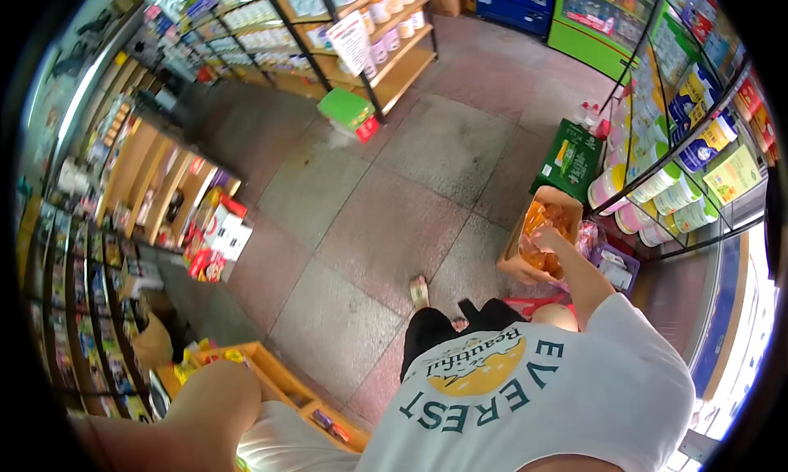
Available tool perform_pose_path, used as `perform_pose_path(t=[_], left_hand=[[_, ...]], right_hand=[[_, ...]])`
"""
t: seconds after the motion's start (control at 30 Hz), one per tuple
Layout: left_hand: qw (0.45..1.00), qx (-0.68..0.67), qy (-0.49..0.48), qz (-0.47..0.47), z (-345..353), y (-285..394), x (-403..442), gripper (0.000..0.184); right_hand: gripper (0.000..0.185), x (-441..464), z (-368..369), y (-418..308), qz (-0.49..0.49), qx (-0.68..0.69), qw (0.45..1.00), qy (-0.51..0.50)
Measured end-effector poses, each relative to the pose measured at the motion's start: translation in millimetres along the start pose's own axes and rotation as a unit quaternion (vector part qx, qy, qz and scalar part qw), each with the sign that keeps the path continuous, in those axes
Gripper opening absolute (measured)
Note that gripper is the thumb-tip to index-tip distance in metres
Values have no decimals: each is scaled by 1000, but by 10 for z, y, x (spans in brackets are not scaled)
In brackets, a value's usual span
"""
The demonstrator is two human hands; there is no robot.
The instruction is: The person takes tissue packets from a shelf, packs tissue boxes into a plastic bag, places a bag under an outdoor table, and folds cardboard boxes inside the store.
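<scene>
My right hand (542,240) reaches into an open cardboard box (512,267) on the right. Its fingers are curled on an orange packet (538,217) among several similar ones; the fingertips are partly hidden. My left arm (209,402) is bent at the lower left, and its hand lies outside the view. Below me show my white printed T-shirt (525,406), dark shorts (431,336) and a sandalled foot (419,291).
A green carton (568,160) stands behind the box, with a purple crate (628,267) to its right. Shelves of tubs (657,185) rise on the right. A wooden display unit (283,382) is at the lower left. A green-and-red box (347,111) sits on the tiled floor (377,217).
</scene>
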State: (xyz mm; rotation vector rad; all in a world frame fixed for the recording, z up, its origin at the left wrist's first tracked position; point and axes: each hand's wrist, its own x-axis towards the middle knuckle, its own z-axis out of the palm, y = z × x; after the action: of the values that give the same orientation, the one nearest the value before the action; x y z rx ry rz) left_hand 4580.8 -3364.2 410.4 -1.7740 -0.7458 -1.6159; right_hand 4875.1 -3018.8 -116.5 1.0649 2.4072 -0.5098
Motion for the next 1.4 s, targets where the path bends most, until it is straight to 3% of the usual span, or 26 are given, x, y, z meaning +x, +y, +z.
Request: perform_pose_path(t=[0.03, 0.07, 0.1, 0.13, 0.23, 0.27, 0.3, 0.37, 0.43, 0.47, 0.5, 0.57, 0.63, 0.77, 0.83, 0.9, 0.97, 1.0, 1.03, 1.07, 1.1, 1.13, 1.2, 1.3, 1.37, 1.4], left_hand=[[1000, -18, -9, -18, 95, -291, -38, 39], [999, -37, -15, -30, 197, -570, -86, 39], [998, -54, -21, -40, 306, -863, -135, 39], [996, -75, -25, -49, 408, -1142, -194, 39], [987, -148, -20, -53, 745, -2046, -424, 39], [983, -174, -17, -54, 852, -2360, -472, 38], [979, -193, -14, -58, 984, -2654, -494, 38], [971, -231, -27, -57, 1225, -3205, -479, 38], [960, -269, -43, -61, 1510, -3735, -439, 39], [955, -284, -55, -67, 1663, -3969, -412, 39], [948, -302, -67, -72, 1833, -4196, -398, 39], [932, -344, -78, -81, 2271, -4626, -420, 39], [914, -389, -81, -81, 2718, -5003, -470, 39], [882, -454, -92, -89, 3795, -5620, -562, 39], [859, -490, -107, -108, 4442, -5842, -599, 39], [833, -521, -123, -142, 5050, -6014, -579, 40], [801, -556, -150, -163, 5618, -6204, -519, 40], [786, -570, -165, -172, 5935, -6297, -500, 40], [776, -580, -169, -181, 6228, -6428, -451, 40], [766, -589, -174, -188, 6417, -6531, -439, 41], [756, -598, -179, -197, 6643, -6641, -436, 41], [750, -602, -182, -204, 6849, -6776, -440, 41], [742, -606, -186, -218, 7194, -7066, -477, 41], [742, -598, -186, -239, 7608, -7588, -571, 42], [748, -586, -192, -245, 7792, -8004, -617, 41], [750, -584, -192, -243, 7864, -8212, -627, 41]], right_hand=[[22, 156, -138, 112, -69, -142, 985, -65], [22, 290, -176, 201, -52, -133, 988, -65], [18, 519, -128, 324, -8, 10, 998, 65], [16, 766, -52, 457, 37, 146, 968, 202], [13, 1400, 221, 1172, 82, -1, 950, 301], [9, 1332, 231, 1375, -67, 268, 886, 372], [8, 1256, 249, 1570, -244, 492, 748, 374], [16, 977, 110, 1564, -34, 499, 816, 290], [20, 808, 483, 1844, 224, 538, 800, 140], [20, 714, 740, 1968, 232, 552, 791, 125], [23, 600, 1042, 2043, 319, 541, 763, 156], [22, 353, 659, 1770, 467, 528, 704, 81], [22, 367, 490, 1612, 496, 529, 688, 33], [21, 1018, 153, 1854, 459, 508, 725, -75], [20, 1503, -19, 2135, 396, 450, 790, -128], [20, 2035, -380, 2438, 294, 304, 881, -211], [20, 2624, -1147, 2738, 202, 103, 922, -313], [20, 2970, -1539, 2948, 175, 38, 934, -309], [18, 3387, -1800, 3304, 177, 33, 965, -191], [17, 3742, -2016, 3517, 132, -1, 991, 24], [17, 4018, -2469, 3653, 96, 10, 983, 154], [20, 4259, -2976, 3647, 220, 268, 915, 205], [22, 4729, -3897, 3752, 247, 362, 873, 215], [26, 5534, -4236, 4314, 153, 328, 903, 232], [26, 5865, -4389, 4569, 157, 305, 915, 214], [25, 5996, -4399, 4705, 192, 347, 884, 246]])
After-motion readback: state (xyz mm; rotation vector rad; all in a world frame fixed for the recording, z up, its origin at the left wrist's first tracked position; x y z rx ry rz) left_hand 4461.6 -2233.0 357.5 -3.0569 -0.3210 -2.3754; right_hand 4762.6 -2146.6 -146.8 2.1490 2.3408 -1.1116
